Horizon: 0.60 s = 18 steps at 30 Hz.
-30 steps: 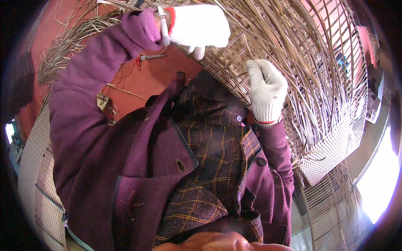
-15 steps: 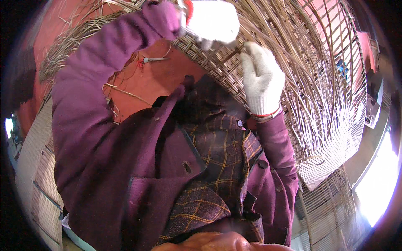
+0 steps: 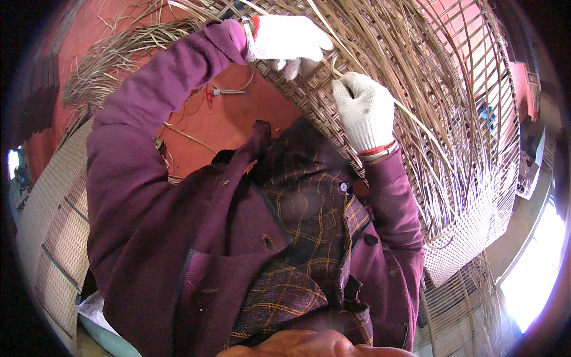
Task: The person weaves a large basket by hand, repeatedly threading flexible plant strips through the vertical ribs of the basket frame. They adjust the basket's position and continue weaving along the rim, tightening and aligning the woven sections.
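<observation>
Both my hands wear white knit gloves with red-edged cuffs, over a large woven wicker panel point(image 3: 312, 89). My left hand point(image 3: 285, 40) lies on the weave at the top, its fingers spread apart, with no held thing showing. To its lower right, my right hand point(image 3: 366, 110) is closed, thumb against fingers, on a pale wicker strip point(image 3: 336, 65) that curves up from the fingertips. A longer pale strip point(image 3: 419, 122) runs diagonally past both hands across the loose strands.
Loose brown strands point(image 3: 416, 71) fan out on the right toward an open lattice edge point(image 3: 496, 65) and a pale woven section point(image 3: 458, 250). A small tool with red on it point(image 3: 226, 93) lies on the reddish floor point(image 3: 238, 119). A strand bundle point(image 3: 101, 77) lies upper left; a woven panel point(image 3: 50, 214) stands left.
My left hand has moved slightly left and down. My right hand has shifted a little left and down and closed from straighter fingers. Pale strips now show beside both hands.
</observation>
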Motion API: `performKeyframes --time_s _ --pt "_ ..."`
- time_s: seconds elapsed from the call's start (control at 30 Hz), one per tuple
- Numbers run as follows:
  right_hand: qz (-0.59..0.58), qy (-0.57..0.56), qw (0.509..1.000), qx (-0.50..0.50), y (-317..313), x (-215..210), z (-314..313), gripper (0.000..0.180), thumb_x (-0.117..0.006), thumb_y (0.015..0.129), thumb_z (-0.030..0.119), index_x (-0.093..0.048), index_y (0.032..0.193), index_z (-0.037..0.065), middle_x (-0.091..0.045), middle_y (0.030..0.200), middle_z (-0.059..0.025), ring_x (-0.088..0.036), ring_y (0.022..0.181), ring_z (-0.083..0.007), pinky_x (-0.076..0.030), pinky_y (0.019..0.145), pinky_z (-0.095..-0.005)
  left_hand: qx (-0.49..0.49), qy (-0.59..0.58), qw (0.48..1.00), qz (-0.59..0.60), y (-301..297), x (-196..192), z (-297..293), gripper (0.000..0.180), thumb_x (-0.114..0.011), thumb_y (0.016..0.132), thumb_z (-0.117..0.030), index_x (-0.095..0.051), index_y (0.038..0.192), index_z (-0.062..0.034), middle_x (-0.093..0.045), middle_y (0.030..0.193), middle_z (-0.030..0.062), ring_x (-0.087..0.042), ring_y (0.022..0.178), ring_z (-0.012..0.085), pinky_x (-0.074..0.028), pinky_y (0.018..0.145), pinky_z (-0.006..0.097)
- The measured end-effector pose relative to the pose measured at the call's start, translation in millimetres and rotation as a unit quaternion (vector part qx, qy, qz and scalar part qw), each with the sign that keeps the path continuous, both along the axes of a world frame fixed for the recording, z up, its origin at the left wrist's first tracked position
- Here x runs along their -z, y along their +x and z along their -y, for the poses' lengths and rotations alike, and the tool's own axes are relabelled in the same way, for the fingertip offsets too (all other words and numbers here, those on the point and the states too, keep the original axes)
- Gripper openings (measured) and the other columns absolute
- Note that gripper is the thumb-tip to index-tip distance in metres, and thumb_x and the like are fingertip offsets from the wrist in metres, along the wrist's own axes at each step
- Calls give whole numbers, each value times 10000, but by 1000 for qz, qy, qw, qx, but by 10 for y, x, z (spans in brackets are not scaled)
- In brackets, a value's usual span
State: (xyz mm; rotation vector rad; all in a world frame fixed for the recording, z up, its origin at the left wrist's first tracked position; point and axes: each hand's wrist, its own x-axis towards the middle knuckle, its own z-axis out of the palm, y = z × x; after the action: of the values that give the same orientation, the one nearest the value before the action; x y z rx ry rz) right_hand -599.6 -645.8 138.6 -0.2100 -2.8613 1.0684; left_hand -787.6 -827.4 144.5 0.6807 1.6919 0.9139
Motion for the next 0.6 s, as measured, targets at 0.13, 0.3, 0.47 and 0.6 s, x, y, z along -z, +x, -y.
performKeyframes --time_s 0.13,0.3,0.47,0.6 --pt "-8 -23 996 -83 -22 -26 -53 179 -741 989 181 -785 974 8 -735 844 -198 -745 773 -348 -559 717 -426 -14 23 999 33 -58 120 -1 617 -674 1062 -360 -550 1559 -16 -800 1088 145 -755 620 202 -536 464 277" --pt "-43 -20 998 -50 110 -81 51 170 -752 987 165 -771 995 -4 -708 853 -202 -723 780 -364 -546 713 -398 -53 150 987 -14 -337 -98 -164 353 -606 1104 -326 -722 1212 -11 -814 967 126 -778 672 211 -552 494 273" --pt "-80 -14 997 -3 17 15 138 192 -706 1001 163 -731 903 -1 -644 765 -230 -669 647 -333 -502 635 -401 -30 26 691 -722 -851 -455 -555 208 -602 994 -165 -759 936 -41 -784 855 196 -783 805 383 -623 716 478" --pt "-36 -14 999 24 7 44 90 272 -711 989 217 -663 798 29 -657 777 -242 -675 746 -459 -500 640 -497 179 10 563 -807 -626 -439 -347 203 -683 947 -208 -798 886 -52 -740 733 148 -744 664 307 -604 626 431"
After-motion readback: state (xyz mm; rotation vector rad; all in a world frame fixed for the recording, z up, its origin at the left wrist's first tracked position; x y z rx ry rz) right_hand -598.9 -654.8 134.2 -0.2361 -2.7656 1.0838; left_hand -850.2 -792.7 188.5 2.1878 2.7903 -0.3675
